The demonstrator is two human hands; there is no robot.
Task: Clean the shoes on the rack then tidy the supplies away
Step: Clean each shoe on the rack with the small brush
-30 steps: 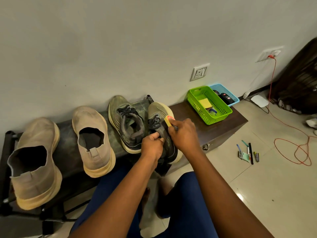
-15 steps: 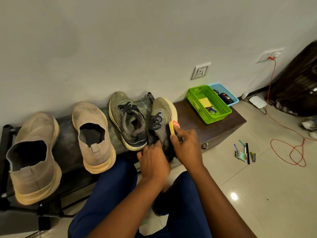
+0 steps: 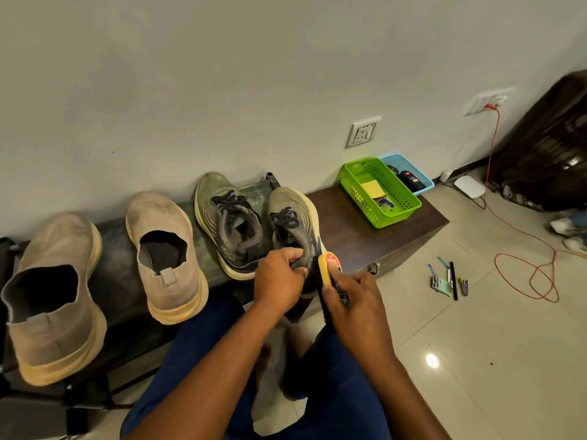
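Head view: left hand (image 3: 279, 281) grips mesh sneaker (image 3: 293, 217); right hand (image 3: 352, 300) grips yellow brush (image 3: 326, 268).

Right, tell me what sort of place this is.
Most likely a home, perhaps an entryway: a low shoe rack against a plain wall, wall sockets just above a tiled floor, and small baskets of supplies on a wooden cabinet.
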